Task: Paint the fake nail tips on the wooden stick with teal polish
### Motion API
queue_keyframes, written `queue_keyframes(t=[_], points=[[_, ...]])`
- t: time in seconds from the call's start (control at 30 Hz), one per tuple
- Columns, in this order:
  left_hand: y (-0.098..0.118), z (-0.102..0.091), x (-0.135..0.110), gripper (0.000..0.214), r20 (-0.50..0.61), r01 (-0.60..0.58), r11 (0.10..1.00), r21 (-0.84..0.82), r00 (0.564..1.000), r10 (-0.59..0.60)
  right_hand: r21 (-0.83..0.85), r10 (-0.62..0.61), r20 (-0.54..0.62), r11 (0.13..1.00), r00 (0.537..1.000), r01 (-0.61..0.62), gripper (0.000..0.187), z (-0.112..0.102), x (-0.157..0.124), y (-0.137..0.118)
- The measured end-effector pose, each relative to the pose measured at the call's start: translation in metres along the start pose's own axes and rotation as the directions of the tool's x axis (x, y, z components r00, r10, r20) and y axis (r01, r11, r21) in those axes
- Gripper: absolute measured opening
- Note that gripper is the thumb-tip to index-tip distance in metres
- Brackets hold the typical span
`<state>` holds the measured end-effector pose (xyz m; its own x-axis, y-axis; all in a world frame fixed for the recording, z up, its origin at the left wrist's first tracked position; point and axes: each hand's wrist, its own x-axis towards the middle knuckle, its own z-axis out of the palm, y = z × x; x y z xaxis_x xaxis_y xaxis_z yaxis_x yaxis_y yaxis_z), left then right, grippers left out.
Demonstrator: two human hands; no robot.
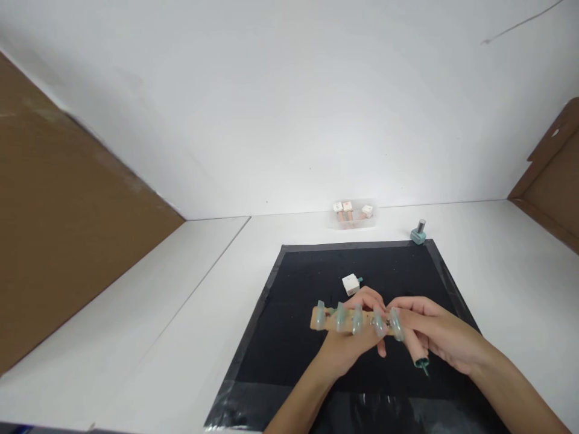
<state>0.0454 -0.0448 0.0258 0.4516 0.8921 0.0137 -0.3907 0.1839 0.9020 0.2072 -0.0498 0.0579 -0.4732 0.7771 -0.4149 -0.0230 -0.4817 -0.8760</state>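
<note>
A narrow light-wood strip (368, 328) carries several pale green false nails (357, 319) in a row. My left hand (346, 349) is closed around this strip from below, its fingers partly hidden behind it. At the strip's right end is my right hand (434, 328), with its fingertips close to the last nail. Held in that hand is a pink nail polish cap (412, 346), its green-coated brush (423, 364) pointing down toward me. Just beyond my left hand, a white square polish bottle (351, 284) lies on the mat with a green neck at its right side.
Under my hands lies a black mat (307, 283) with taped edges. At its far right corner stands a green bottle with a silver cap (418, 232). A clear tray (355, 222) with white-and-pink bottles stands by the white wall. Brown cardboard panels (67, 223) flank both sides.
</note>
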Motion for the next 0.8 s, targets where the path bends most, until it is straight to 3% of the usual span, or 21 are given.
queue_keyframes(t=[0.1, 0.17, 0.23, 0.3, 0.33, 0.4, 0.5, 0.6, 0.8], points=[[0.003, 0.000, -0.001, 0.027, -0.024, -0.020, 0.991, 0.129, 0.999, 0.023, -0.073, -0.052, -0.105, 0.996, 0.993, 0.045, 0.040, -0.006, 0.001, -0.001], [0.006, 0.000, -0.001, 0.024, -0.064, -0.017, 0.978, 0.210, 0.997, 0.031, -0.161, -0.205, -0.275, 0.973, 0.939, 0.165, 0.042, -0.013, 0.001, -0.003], [0.008, 0.001, 0.000, 0.022, -0.091, -0.017, 0.961, 0.276, 0.995, 0.044, -0.270, -0.407, -0.438, 0.910, 0.802, 0.315, 0.041, -0.018, 0.000, -0.005], [0.008, 0.001, 0.000, 0.021, -0.095, -0.019, 0.946, 0.323, 0.994, 0.053, -0.374, -0.576, -0.487, 0.817, 0.657, 0.439, 0.032, -0.020, -0.004, -0.007], [0.007, 0.001, 0.001, 0.020, -0.094, -0.022, 0.939, 0.342, 0.994, 0.057, -0.417, -0.643, -0.471, 0.766, 0.604, 0.490, 0.026, -0.020, -0.005, -0.007], [0.007, 0.002, 0.001, 0.019, -0.084, -0.013, 0.937, 0.349, 0.995, 0.045, -0.484, -0.743, -0.388, 0.668, 0.546, 0.566, 0.016, -0.019, -0.009, -0.006], [0.006, 0.002, 0.001, 0.018, -0.058, 0.011, 0.947, 0.322, 0.998, 0.008, -0.557, -0.816, -0.223, 0.556, 0.534, 0.617, 0.010, -0.017, -0.012, -0.003], [0.003, 0.000, 0.001, 0.018, -0.050, -0.022, 0.927, 0.375, 0.998, 0.044, -0.575, -0.843, -0.100, 0.483, 0.529, 0.660, 0.012, -0.015, -0.012, -0.002], [-0.005, -0.008, 0.005, 0.021, 0.000, -0.107, 0.827, 0.552, 0.992, 0.129, -0.551, -0.897, -0.055, 0.394, 0.439, 0.735, 0.012, -0.015, -0.010, -0.001]])
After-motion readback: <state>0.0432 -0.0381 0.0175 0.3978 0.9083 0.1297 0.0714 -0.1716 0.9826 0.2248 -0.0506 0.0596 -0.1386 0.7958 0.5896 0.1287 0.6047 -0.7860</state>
